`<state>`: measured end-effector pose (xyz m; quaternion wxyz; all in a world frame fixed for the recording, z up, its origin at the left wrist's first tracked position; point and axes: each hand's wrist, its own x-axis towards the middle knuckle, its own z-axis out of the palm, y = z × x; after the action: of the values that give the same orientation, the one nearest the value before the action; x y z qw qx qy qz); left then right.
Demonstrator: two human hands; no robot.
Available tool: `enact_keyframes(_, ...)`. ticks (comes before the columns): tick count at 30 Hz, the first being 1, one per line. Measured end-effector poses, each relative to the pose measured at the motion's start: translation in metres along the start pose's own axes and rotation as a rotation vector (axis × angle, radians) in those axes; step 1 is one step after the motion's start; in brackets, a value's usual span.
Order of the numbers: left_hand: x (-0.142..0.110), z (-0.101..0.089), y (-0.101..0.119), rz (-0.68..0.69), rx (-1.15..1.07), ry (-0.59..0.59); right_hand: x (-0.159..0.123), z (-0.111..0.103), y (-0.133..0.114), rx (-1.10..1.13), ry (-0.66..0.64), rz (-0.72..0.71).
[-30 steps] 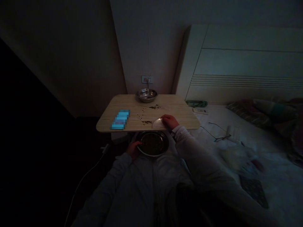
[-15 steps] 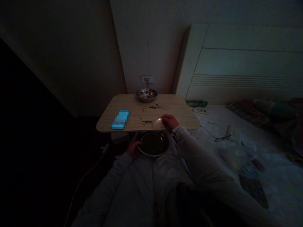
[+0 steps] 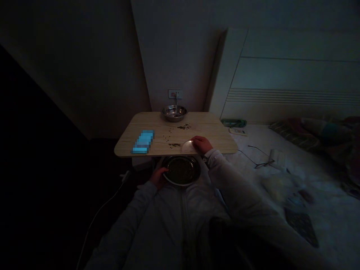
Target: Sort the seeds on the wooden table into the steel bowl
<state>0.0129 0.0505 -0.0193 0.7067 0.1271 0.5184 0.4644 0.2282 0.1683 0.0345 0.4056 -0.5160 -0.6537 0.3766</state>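
Observation:
My left hand grips the near left rim of a metal bowl, which rests on my lap under the table's front edge. Small dark bits cover the bowl's bottom. On the wooden table, my right hand is closed on a pale, translucent, rounded scraper-like piece. Its curved edge touches the tabletop. Just left of it lies a small pile of dark green beans or seeds. Farther back sits another little pile, with loose ones scattered between.
A second metal bowl stands at the table's back, below a wall socket. A lit phone lies on the table's left. To the right, the bed holds glasses, a remote and a green bottle.

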Motion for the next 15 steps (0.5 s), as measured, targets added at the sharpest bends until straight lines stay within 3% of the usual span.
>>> enact_keyframes(15, -0.006, 0.005, 0.002, 0.008, 0.004, 0.019, -0.006, -0.001, -0.011, -0.008, 0.003, 0.041)
